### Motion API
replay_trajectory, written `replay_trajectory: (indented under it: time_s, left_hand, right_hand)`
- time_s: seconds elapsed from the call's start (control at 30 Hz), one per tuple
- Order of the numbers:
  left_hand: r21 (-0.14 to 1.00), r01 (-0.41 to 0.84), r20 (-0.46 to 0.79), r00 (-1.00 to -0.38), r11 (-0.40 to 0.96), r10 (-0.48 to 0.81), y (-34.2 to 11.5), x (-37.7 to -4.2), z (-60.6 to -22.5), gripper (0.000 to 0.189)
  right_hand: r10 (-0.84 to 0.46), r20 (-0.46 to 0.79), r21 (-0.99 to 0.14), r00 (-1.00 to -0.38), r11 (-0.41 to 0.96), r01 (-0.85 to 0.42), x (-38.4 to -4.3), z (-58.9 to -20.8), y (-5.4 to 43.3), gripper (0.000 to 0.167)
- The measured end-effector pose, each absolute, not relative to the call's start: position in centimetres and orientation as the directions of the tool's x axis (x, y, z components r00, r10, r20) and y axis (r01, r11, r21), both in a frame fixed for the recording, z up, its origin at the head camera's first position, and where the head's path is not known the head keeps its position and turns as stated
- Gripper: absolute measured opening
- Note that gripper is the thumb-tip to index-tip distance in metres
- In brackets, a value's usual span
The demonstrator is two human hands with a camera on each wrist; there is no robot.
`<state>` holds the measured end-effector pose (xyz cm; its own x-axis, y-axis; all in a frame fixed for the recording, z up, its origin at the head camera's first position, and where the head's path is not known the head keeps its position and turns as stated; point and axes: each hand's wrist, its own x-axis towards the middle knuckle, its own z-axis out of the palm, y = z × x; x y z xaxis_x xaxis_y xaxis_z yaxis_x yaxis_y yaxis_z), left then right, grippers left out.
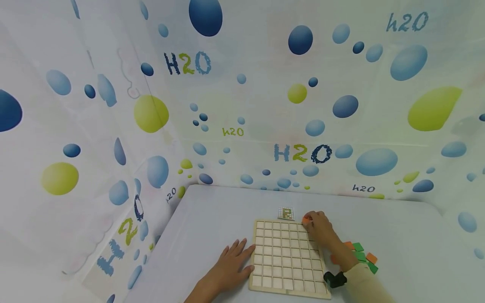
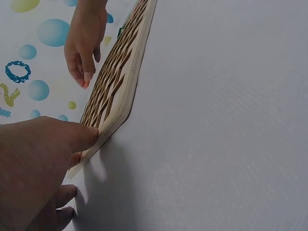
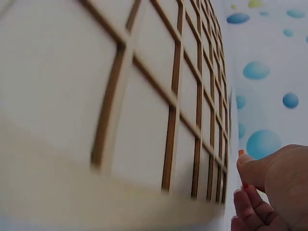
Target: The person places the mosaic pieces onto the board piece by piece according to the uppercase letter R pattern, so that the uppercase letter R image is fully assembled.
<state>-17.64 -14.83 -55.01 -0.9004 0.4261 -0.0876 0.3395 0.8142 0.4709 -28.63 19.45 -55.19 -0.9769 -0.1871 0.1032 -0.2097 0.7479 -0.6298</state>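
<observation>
A pale wooden grid board (image 1: 287, 292) with square cells lies on the white table. My left hand (image 1: 233, 269) rests at its left side, fingers spread, thumb and a fingertip touching the frame; in the left wrist view the left thumb (image 2: 86, 137) lies on the board's edge. Over the far right corner of the board, my right hand (image 1: 320, 229) pinches an orange tile (image 1: 305, 220) between thumb and fingers. The right wrist view shows only a thin edge of that tile (image 3: 241, 152). Just beyond the board lies a small printed pattern card (image 1: 286, 213).
Loose green tiles (image 1: 359, 255) and orange tiles (image 1: 371, 258) lie in a pile right of the board, partly hidden by the right forearm. A black wrist strap (image 1: 335, 279) sits on the right wrist. A patterned curtain (image 1: 257, 105) hangs behind the table.
</observation>
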Motion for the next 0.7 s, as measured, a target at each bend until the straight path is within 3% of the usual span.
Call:
replay_trajectory:
  time_s: [0.57,0.7]
  left_hand:
    - [0.487,0.328,-0.096,-0.901,0.81,0.422,-14.9,-17.7,-55.0,0.062]
    - [0.483,0.333,-0.089,-0.901,0.81,0.424,-14.8,-17.7,-55.0,0.062]
  right_hand:
    - [-0.3,0.236,-0.611,-0.924,0.694,-0.381,-26.5,-55.8,11.9,0.023]
    - [-0.319,0.265,-0.581,-0.91,0.7,-0.415,-26.3,-56.0,11.4,0.013]
